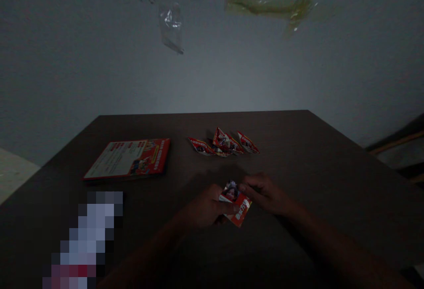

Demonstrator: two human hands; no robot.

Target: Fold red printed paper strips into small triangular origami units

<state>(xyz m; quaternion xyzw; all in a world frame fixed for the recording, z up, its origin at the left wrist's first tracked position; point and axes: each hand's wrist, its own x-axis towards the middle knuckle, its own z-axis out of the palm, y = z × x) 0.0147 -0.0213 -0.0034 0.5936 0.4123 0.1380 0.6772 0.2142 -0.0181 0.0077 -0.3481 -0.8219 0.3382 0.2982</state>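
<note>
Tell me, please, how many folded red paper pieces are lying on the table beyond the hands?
4, clustered mid-table: left one, a raised one, the next, and the rightmost. Overlap and dim light may hide more.

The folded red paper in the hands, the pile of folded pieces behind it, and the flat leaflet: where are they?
folded red paper [236, 204], head view, on its printed middle between both hands.
pile of folded pieces [225, 144], head view, on the middle piece.
flat leaflet [130, 158], head view, on its printed face.
</note>
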